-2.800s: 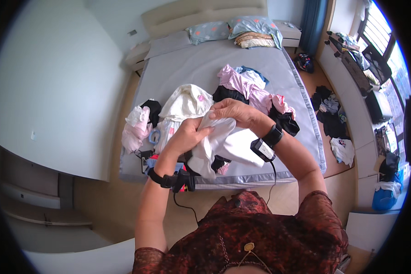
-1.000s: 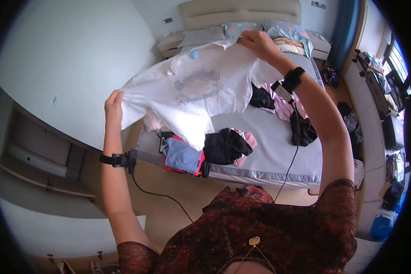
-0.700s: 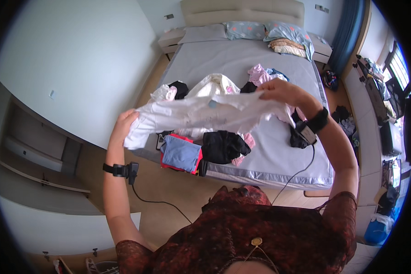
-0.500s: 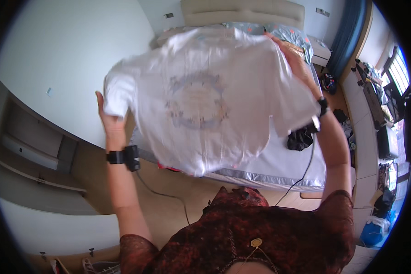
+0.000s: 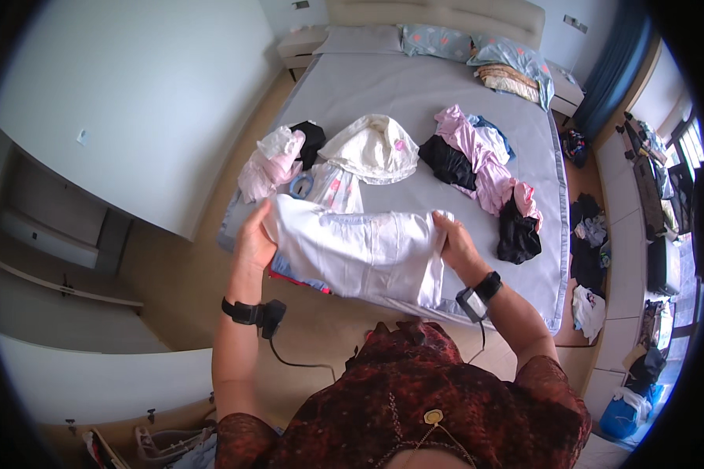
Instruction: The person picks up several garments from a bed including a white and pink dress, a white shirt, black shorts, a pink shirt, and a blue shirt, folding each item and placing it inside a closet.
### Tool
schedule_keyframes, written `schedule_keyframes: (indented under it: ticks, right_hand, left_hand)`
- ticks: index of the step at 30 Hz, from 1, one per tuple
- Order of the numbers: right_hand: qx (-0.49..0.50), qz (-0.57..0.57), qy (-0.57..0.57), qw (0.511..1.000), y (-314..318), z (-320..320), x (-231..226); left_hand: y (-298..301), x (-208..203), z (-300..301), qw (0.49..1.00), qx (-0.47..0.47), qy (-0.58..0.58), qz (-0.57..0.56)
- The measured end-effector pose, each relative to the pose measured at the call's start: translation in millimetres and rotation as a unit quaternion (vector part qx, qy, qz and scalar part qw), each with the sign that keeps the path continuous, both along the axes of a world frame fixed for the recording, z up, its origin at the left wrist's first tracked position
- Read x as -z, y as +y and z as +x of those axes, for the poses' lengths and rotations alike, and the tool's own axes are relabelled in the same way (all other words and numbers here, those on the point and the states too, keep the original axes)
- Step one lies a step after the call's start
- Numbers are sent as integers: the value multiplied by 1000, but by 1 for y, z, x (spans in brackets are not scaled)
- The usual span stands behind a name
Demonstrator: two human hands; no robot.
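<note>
A white shirt is stretched between my two hands over the near edge of the bed, its upper edge folded back on itself. My left hand grips its left end, and my right hand pinches the right end with the thumb on top. The printed side does not show now. Just beyond it on the bed lie a cream hat-shaped piece of cloth and a pale pink garment. Below the shirt, part of a red and blue cloth peeks out at the bed's edge.
The grey-covered bed fills the middle. On its right lie a pink garment and black clothes. Folded clothes rest by the pillows. Cables hang from both wrist straps. Clothes litter the floor at right.
The shirt has come down and nearer, from spread wide and raised to a smaller folded shape. Both hands have lowered and drawn together, uncovering the clothes on the bed.
</note>
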State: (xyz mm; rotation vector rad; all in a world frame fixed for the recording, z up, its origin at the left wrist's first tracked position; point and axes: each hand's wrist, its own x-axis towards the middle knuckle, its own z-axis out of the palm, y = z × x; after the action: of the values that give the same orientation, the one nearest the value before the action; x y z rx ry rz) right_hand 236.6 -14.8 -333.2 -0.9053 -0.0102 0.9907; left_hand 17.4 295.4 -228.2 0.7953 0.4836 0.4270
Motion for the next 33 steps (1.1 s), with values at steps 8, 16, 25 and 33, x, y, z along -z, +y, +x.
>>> schedule_keyframes:
  ticks: [8, 16, 25, 33]
  right_hand:
    - [28, 9, -19, 999, -20, 16, 0]
    - [-92, 4, -42, 995, -131, 10, -4]
    - [-188, -268, 218, 919, -242, -65, 28]
    - [-407, -243, -612, 634, -189, -41, -21]
  left_hand:
    - [-11, 40, -36, 984, -116, 55, 125]
    - [-98, 65, -87, 980, 3, 186, 71]
    - [-180, 116, -146, 904, 167, 392, -37]
    - [-197, 77, -95, 579, 169, 356, 714]
